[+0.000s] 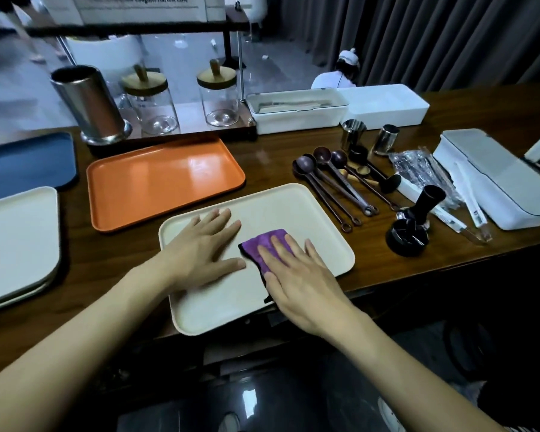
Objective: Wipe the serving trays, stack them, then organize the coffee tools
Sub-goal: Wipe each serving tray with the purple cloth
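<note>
cream tray (293, 210) overhangs near table edge; left hand (203, 244) flat, fingers straight, pins it; right hand (296, 275) flat, presses purple cloth (262, 244). risk: hard wipe stroke tips tray off edge

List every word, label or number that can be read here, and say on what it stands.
"Laughter Harvest Love": on the white sign at the top; the words before it are too blurred to read.
Dark print on the white paper sleeve at the right: too small to read.
</note>
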{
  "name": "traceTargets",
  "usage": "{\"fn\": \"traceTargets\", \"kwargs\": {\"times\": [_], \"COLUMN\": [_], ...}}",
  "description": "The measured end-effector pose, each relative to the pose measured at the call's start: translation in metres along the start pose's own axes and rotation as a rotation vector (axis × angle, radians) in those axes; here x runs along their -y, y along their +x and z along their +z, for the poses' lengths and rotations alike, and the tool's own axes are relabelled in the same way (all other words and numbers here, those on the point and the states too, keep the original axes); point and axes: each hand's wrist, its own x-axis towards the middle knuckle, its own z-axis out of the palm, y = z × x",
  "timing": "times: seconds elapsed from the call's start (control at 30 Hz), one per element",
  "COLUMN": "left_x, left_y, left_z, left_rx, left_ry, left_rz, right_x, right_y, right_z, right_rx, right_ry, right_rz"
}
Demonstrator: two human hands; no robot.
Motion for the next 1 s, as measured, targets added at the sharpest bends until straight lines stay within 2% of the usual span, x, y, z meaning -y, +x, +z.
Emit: {"fn": "traceTargets", "kwargs": {"times": [0.07, 0.2, 0.43, 0.53, 0.73, 0.8, 1.0], "left_x": [-0.001, -0.010, 0.009, 0.010, -0.009, -0.017, -0.044], "left_y": [-0.034, -0.089, -0.083, -0.083, -0.102, -0.108, -0.117], "left_z": [0.000, 0.014, 0.018, 0.018, 0.021, 0.030, 0.041], "left_rx": [-0.021, 0.082, 0.030, 0.026, -0.011, -0.078, -0.176], "left_ry": [0.022, 0.031, -0.002, -0.068, -0.276, -0.327, -0.418], "left_rz": [-0.019, -0.051, 0.021, 0.001, -0.315, -0.379, -0.523], "right_x": [0.002, 0.000, -0.086, -0.100, -0.113, -0.112, -0.079], "right_y": [-0.001, 0.000, -0.004, -0.002, -0.002, -0.004, 0.009], "right_z": [-0.002, -0.002, -0.017, -0.026, -0.042, -0.040, -0.027], "right_rx": [0.014, 0.025, 0.033, 0.083, 0.232, 0.260, 0.311], "right_ry": [0.015, -0.023, 0.110, 0.210, 0.284, 0.309, 0.162], "right_rz": [0.009, -0.012, -0.069, -0.123, -0.344, -0.434, -0.665]}}
